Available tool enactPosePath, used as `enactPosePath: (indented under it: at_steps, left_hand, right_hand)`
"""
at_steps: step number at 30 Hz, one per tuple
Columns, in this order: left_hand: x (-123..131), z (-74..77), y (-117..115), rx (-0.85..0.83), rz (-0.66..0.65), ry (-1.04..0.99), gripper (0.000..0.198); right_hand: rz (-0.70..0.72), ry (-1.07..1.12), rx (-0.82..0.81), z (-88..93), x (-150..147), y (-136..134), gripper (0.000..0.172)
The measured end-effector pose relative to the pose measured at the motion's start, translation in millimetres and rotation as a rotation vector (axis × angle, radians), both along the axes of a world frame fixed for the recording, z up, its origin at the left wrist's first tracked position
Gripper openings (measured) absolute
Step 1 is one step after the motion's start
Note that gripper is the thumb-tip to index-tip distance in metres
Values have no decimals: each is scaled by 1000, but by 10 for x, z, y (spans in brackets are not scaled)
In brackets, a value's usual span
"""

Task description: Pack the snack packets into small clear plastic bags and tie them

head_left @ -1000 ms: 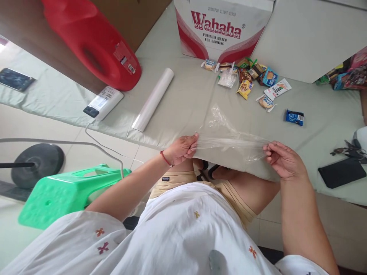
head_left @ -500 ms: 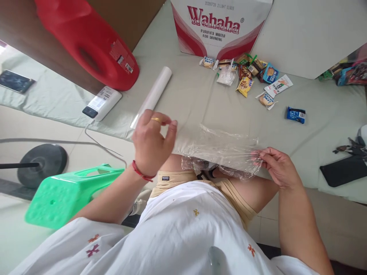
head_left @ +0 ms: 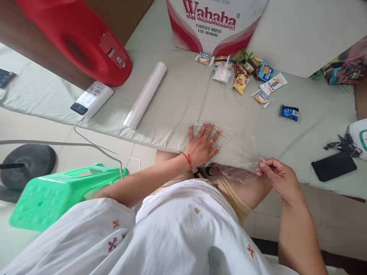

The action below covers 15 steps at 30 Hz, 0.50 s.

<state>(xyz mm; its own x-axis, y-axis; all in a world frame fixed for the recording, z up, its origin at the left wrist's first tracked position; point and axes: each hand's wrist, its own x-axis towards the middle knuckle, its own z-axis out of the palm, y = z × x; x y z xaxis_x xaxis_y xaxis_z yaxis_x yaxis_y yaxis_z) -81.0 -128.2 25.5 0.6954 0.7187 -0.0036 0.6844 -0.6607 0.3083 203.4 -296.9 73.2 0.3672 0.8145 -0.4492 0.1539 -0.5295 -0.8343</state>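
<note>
Clear film (head_left: pixel 236 151) runs from the left hand (head_left: pixel 200 149), spread flat, to the right hand (head_left: pixel 278 173), pinching its end. Long axis roughly follows the table (head_left: pixel 177 99) edge.

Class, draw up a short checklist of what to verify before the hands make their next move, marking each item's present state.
1. Right hand pinching the crinkled, clear plastic sheet: ok.
2. Left hand flat on the sheet, fingers spread: ok.
3. Sheet wholly on the pale green cloth-covered table: not ok, part hangs past the front edge.
4. Long, white, shiny cylindrical roll apart from both hands: ok.
5. Small, rectangular blue plastic-wrapped packet clear of the sheet: ok.
6. Sheet untorn: cannot tell.
</note>
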Motion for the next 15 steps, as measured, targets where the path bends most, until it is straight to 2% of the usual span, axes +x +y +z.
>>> enactPosePath:
  at_steps: [3, 5, 7, 9, 12, 15]
  left_hand:
    - [-54, 31, 9, -19, -72, 15, 66]
    - [-65, 27, 19, -17, -114, 10, 64]
    - [-62, 4, 27, -5, -134, 0, 63]
    - [-56, -24, 30, 7, -145, -10, 63]
    - [-56, -51, 45, 17, -173, -29, 64]
    - [-64, -55, 124, 25, -207, -56, 67]
  right_hand:
    - [114, -46, -92, 23, 121, -72, 41]
    - [113, -224, -88, 69, 212, 40, 41]
    - [81, -495, 6, 97, 264, 286, 36]
    - [126, -699, 117, 66, 241, 618, 32]
    - [276, -796, 150, -78, 105, 1115, 33]
    - [450, -752, 109, -189, 18, 1452, 13]
